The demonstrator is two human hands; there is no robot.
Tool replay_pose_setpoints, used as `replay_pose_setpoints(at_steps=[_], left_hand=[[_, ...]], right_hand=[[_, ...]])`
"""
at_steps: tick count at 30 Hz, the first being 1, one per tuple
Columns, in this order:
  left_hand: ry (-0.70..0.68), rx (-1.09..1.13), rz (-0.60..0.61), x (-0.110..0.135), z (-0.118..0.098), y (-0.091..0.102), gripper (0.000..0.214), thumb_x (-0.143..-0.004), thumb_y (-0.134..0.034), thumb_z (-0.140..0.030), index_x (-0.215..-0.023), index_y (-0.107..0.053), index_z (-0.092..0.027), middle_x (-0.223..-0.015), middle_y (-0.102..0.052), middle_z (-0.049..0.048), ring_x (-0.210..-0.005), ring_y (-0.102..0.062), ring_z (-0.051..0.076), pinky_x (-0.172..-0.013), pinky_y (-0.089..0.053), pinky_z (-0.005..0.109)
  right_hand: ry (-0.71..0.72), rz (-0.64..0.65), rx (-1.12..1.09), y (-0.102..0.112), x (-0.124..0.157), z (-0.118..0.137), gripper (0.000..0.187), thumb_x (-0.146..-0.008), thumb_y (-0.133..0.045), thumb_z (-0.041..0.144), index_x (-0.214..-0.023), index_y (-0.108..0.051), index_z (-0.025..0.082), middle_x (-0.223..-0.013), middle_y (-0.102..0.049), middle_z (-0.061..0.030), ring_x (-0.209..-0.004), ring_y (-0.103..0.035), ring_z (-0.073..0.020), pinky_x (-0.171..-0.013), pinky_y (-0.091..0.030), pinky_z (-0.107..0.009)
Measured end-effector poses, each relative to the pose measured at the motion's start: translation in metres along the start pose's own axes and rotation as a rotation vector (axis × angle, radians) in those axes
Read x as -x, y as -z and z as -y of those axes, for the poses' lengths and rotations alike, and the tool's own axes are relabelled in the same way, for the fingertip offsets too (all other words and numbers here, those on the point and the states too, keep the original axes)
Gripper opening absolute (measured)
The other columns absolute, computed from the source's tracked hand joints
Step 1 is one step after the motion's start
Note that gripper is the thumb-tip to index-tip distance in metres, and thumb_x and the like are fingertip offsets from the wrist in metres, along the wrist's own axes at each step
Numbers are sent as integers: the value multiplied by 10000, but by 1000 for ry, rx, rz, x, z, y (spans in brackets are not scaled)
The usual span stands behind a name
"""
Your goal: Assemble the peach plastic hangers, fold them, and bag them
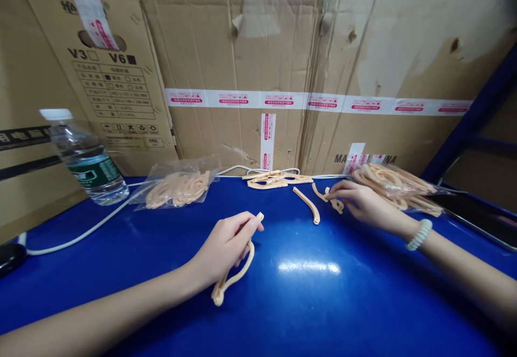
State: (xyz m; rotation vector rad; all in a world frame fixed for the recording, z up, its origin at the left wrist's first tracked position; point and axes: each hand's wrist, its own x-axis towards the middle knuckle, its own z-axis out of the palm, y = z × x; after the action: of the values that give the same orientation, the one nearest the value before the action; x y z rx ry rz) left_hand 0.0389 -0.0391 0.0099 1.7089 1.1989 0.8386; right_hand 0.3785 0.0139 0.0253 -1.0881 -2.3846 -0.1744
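Note:
My left hand (226, 244) is closed round a beige curved strip (236, 273) in the middle of the blue table (307, 303); the strip's end sticks out past my fingertips and its loop hangs below my palm. My right hand (363, 203) reaches to the back right and pinches a small beige curved piece (336, 205) lying on the table. One loose curved strip (309, 204) lies between my hands. A small pile of the same strips (274, 179) sits at the back edge.
A clear bag of beige strips (177, 187) lies at the back left, another bag (398, 187) behind my right hand. A water bottle (86, 158) stands far left, with a white cable (81, 233) before it. Cardboard boxes (258, 66) wall the back. A dark flat device (480, 214) lies right.

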Motion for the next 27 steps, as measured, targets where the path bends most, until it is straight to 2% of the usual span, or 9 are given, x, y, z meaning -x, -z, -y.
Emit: replay_pose_setpoints(at_steps=[3,5,10,13,17,19,21,23,27], left_hand=[[34,108,1,-3,3,0,403,-907,-480,-580,-896,-588,-192,-442,-461,-89,-389,-443,108,-399,-388,192],[50,151,3,-5,2,1,386,-910,-487,-558,-913,-582,-184,-449,-513,-76,-383,-467,102,-410,-402,188],[156,252,-43,-5,-10,3,290,-935,-496,-443,-940,-571,-163,-479,-595,-42,-406,-530,99,-441,-429,179],[171,337,-38,-2,-17,3,229,-947,-501,-389,-952,-546,-165,-563,-669,-8,-474,-598,106,-513,-487,196],[181,408,12,-1,-17,-1,160,-950,-508,-323,-991,-518,-169,-718,-739,42,-564,-668,128,-598,-544,244],[172,433,31,0,-15,-3,171,-931,-543,-312,-1020,-515,-169,-750,-740,42,-594,-686,138,-613,-554,254],[152,459,53,2,-13,-4,218,-905,-587,-321,-1043,-517,-166,-771,-735,38,-609,-693,142,-619,-559,257],[125,483,88,4,-12,-6,270,-888,-616,-349,-1062,-520,-165,-798,-730,39,-623,-696,142,-633,-565,262],[79,486,131,5,-11,-7,351,-892,-609,-398,-1134,-503,-166,-890,-719,65,-670,-702,155,-659,-576,286]], right_hand=[[-38,77,41,-9,4,0,522,-686,-397,-68,-971,-734,210,-980,-707,-71,-895,-691,-214,-821,-579,-354],[-62,103,73,-12,5,2,507,-674,-415,-63,-966,-737,198,-977,-712,-77,-892,-692,-218,-821,-583,-355],[-113,96,141,-11,3,5,393,-783,-417,1,-987,-724,138,-966,-686,-141,-890,-661,-277,-822,-569,-461],[-86,55,138,-7,0,25,344,-875,-411,68,-1077,-684,120,-1010,-654,-160,-938,-625,-289,-831,-552,-483],[123,-39,5,-7,-2,82,339,-941,-418,95,-1223,-602,134,-1147,-621,-152,-1054,-585,-239,-906,-516,-406],[314,-42,-16,-10,0,111,354,-946,-444,106,-1276,-572,120,-1199,-621,-156,-1097,-570,-235,-923,-497,-384],[488,-49,52,-15,2,131,308,-969,-475,164,-1246,-601,118,-1203,-655,-133,-1135,-559,-241,-958,-460,-390],[577,-61,138,-19,5,140,270,-989,-495,244,-1181,-641,122,-1200,-682,-106,-1202,-532,-238,-1009,-407,-391],[595,-63,169,-22,6,137,227,-1002,-486,278,-1005,-679,158,-1171,-702,-76,-1278,-486,-234,-1067,-323,-403]])
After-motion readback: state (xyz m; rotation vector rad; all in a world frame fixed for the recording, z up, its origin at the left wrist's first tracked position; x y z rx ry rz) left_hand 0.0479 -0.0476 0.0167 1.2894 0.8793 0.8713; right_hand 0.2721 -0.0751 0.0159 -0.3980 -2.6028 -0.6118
